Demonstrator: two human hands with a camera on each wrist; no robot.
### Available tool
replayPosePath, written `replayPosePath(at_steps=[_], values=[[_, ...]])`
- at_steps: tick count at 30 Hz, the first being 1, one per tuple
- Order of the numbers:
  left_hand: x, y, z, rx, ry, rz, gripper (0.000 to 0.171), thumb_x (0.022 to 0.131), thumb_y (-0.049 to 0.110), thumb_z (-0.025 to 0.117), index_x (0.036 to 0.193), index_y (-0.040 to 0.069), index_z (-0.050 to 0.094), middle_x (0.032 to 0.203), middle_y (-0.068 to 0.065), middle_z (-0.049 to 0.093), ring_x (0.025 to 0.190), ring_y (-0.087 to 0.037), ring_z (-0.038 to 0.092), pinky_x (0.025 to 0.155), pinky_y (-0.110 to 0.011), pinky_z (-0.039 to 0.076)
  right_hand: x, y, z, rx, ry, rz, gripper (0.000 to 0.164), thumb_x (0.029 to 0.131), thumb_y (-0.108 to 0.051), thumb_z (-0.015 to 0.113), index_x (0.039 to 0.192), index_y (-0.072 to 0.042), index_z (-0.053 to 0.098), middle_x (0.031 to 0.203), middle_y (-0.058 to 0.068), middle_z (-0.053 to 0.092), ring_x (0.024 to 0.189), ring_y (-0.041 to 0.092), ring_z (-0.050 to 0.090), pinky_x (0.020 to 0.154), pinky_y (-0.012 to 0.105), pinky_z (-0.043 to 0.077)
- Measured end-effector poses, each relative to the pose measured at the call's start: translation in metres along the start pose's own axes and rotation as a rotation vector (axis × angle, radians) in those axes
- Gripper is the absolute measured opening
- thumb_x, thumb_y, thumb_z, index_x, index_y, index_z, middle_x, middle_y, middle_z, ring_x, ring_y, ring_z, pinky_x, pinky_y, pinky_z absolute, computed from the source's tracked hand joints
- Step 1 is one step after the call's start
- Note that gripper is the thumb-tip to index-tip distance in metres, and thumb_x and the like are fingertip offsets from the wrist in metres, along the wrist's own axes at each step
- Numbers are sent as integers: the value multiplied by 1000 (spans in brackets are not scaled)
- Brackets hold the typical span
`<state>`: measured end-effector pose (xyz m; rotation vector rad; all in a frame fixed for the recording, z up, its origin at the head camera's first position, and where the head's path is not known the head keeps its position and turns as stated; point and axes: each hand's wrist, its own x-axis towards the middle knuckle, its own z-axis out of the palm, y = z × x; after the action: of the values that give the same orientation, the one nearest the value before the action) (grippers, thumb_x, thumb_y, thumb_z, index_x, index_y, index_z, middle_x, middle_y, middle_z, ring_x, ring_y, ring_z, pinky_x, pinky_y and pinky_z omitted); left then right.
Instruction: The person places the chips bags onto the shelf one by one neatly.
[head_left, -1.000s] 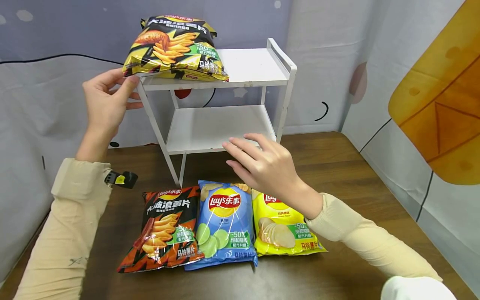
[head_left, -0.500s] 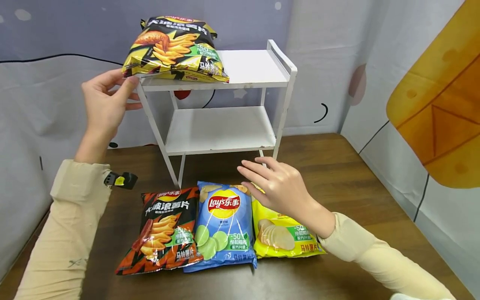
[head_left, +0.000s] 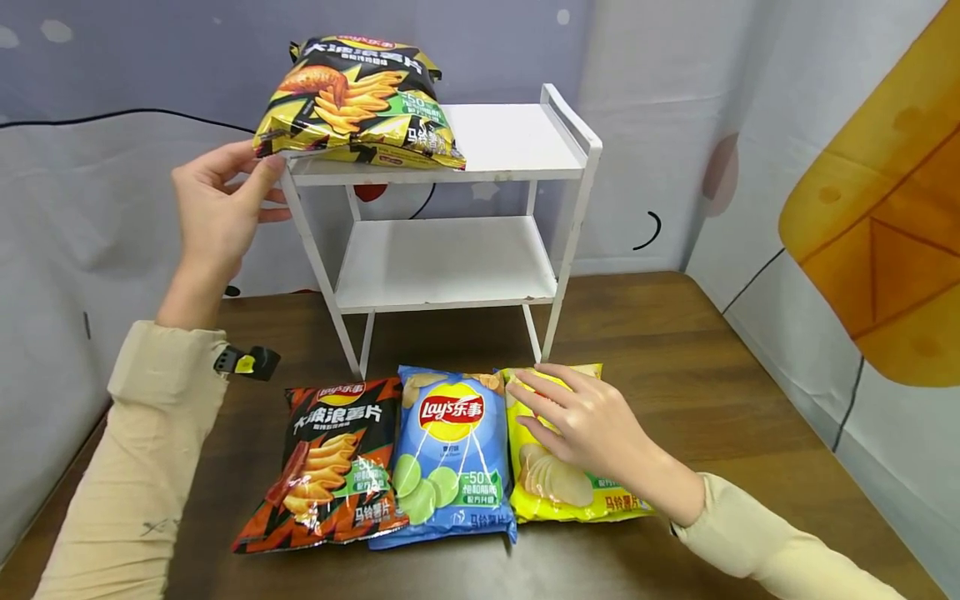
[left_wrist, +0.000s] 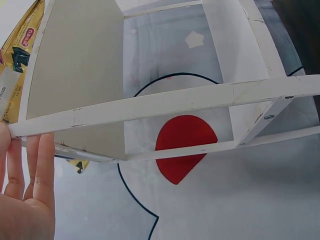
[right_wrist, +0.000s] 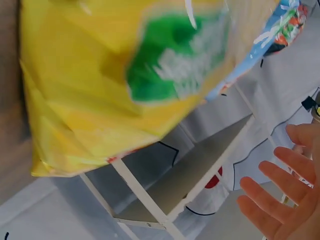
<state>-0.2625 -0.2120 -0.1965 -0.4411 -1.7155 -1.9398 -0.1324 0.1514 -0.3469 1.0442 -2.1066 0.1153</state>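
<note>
right hand (head_left: 592, 421): lowered from in front of the rack (head_left: 450, 258) to over the yellow chip bag (head_left: 557, 482) on the table (head_left: 735, 400), fingers spread, holding nothing; bag seemingly within reach. left hand (head_left: 217, 208): gripping the rack's upper left corner.

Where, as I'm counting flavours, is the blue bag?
In the head view, the blue bag lies in front of the rack, between the red-black bag, left, and yellow bag, right.
</note>
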Motion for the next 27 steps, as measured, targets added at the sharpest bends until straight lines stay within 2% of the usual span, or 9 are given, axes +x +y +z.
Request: replayPosePath(at_steps=[3, 5, 13, 17, 22, 27], values=[[0, -1, 1, -1, -1, 0, 18, 80, 8, 77, 97, 5, 75, 74, -1, 63, 52, -9, 64, 48, -20, 57, -11, -2, -1, 8, -40, 10, 32, 93, -33, 61, 117, -15, 70, 111, 4, 72, 98, 25, 68, 75, 36, 61], [0, -1, 1, -4, 1, 0, 17, 80, 7, 77, 97, 5, 75, 74, -1, 64, 52, -9, 64, 48, -20, 57, -18, -3, -1, 8, -58, 10, 33, 91, -34, 62, 117, -15, 70, 111, 4, 72, 99, 26, 68, 75, 36, 61], [0, -2, 1, -5, 9, 19, 18, 80, 7, 77, 97, 4, 75, 73, -1, 64, 52, -9, 63, 47, -19, 56, -44, -6, 1, 5, -68, -16, 38, 101, -37, 41, 115, -16, 70, 107, 3, 73, 96, 26, 68, 75, 37, 61], [-1, -2, 1, -3, 6, 20, 19, 79, 7, 77, 98, 4, 75, 74, -1, 64, 52, -9, 64, 48, -19, 56, -59, -8, 2, 17, -90, -21, 43, 103, -38, 36, 113, -16, 71, 107, 3, 73, 95, 26, 68, 75, 38, 61], [-1, -2, 1, -16, 6, 23, 19, 79, 7, 77, 98, 3, 75, 73, -1, 63, 51, -9, 64, 47, -19, 56, -74, -11, -1, 19, -142, -2, 45, 101, -45, 38, 110, -17, 72, 109, 2, 72, 100, 28, 67, 77, 39, 60], [0, -2, 1, -16, 10, 22, 19, 79, 7, 77, 97, 4, 75, 72, -1, 63, 51, -9, 63, 47, -19, 56, -87, -12, -4, 19, -182, 11, 49, 98, -53, 41, 114, -18, 70, 115, 3, 70, 107, 28, 64, 79, 40, 60]])
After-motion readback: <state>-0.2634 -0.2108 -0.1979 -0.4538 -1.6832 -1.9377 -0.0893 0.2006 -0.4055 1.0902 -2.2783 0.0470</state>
